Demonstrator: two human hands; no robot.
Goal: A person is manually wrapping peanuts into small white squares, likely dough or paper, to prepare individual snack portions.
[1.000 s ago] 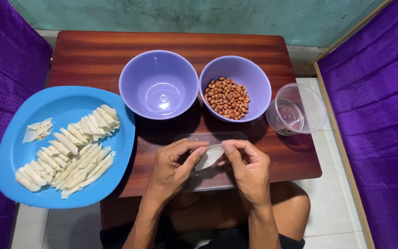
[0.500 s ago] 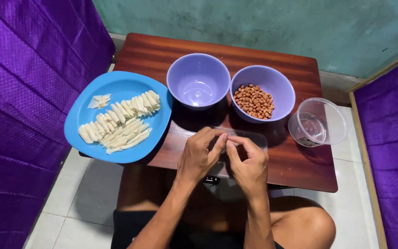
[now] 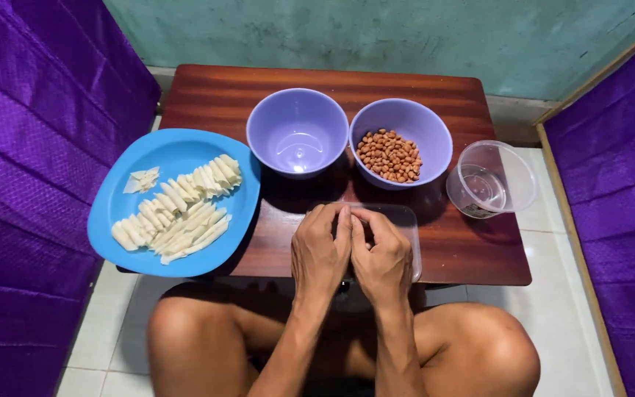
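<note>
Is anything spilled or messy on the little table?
Nothing is spilled. The peanuts sit inside their purple bowl. Only the blue plate looks a bit odd: its left side hangs over the edge of the table.

Two hands are pressed side by side over a clear flat lid (image 3: 406,220) at the near edge of a brown table (image 3: 472,250). The left hand (image 3: 320,254) and the right hand (image 3: 382,259) are curled, fingertips touching. What is pinched cannot be seen. Behind them, an empty purple bowl (image 3: 297,132), a bowl of peanuts (image 3: 401,143), a clear cup (image 3: 490,180) and a blue plate (image 3: 178,254) of white strips (image 3: 178,209) are set.
</note>
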